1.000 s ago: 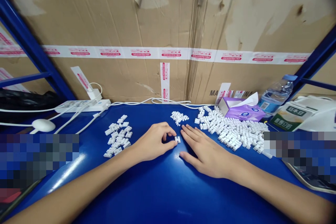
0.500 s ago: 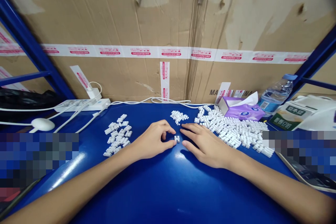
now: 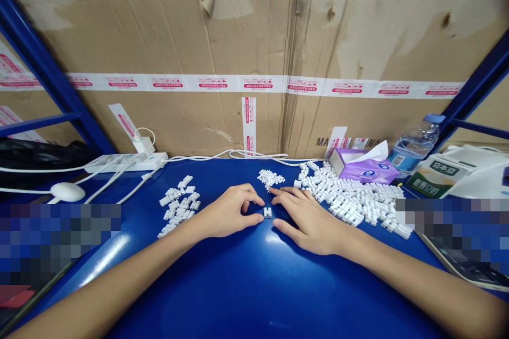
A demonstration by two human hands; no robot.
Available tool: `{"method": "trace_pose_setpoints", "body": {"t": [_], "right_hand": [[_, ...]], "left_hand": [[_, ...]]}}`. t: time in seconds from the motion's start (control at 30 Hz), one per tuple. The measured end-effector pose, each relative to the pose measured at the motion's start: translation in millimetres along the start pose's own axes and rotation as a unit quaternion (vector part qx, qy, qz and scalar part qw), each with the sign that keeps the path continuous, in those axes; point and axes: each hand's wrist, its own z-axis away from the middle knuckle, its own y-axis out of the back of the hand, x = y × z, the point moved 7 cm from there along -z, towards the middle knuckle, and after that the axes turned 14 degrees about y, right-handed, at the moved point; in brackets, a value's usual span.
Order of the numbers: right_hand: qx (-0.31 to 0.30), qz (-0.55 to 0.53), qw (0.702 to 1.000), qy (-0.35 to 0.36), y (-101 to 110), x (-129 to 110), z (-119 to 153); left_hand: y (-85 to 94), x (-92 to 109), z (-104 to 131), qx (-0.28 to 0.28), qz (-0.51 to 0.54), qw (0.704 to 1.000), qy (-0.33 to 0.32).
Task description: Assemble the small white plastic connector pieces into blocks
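Note:
A small white plastic piece point(image 3: 268, 213), with dark slots in its top, lies on the blue table between my hands. My left hand point(image 3: 233, 211) is just left of it, thumb and fingertips apart and holding nothing. To the right, my right hand point(image 3: 308, 218) rests with spread fingers and is likewise free of any object. Its fingertips reach close to a little heap of tiny white parts point(image 3: 270, 178); whether they touch is unclear. Beyond my left wrist lies a loose group of white plastic connectors point(image 3: 181, 202), and a larger heap of white connectors point(image 3: 350, 197) spreads behind my right hand.
A purple tissue pack point(image 3: 365, 167), a water bottle point(image 3: 415, 145) and a green-and-white carton point(image 3: 437, 174) stand at the back right. White cables run from a power strip point(image 3: 115, 162) along the cardboard wall point(image 3: 178, 26). A phone-like device point(image 3: 457, 257) lies at right.
My left fingertips have drawn slightly away from the white piece. My right fingers have moved a little leftward, nearer the tiny parts. The camera view has shifted slightly.

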Motion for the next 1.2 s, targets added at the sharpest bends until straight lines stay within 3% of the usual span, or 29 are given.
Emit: {"method": "trace_pose_setpoints", "body": {"t": [0.33,0.5,0.73,0.93,1.2], "right_hand": [[0.102,0.025,0.994,0.014,0.8,17.9,-1.2],[0.104,0.015,0.994,0.010,1.9,24.4,-1.3],[0.131,-0.047,0.990,-0.003,7.5,14.0,-1.0],[0.131,-0.089,0.986,0.059,6.4,0.1,-1.9],[0.132,-0.124,0.982,0.058,8.2,-1.6,-3.0]], "left_hand": [[-4.0,0.8,2.8,0.000,0.011,1.000,-0.003],[-5.3,2.5,3.4,0.008,0.015,1.000,-0.003],[-5.8,4.8,5.8,0.008,0.014,1.000,-0.012],[-6.1,9.9,8.2,0.012,0.014,1.000,-0.018],[-7.7,12.3,10.0,0.039,0.010,0.999,-0.012]]}}
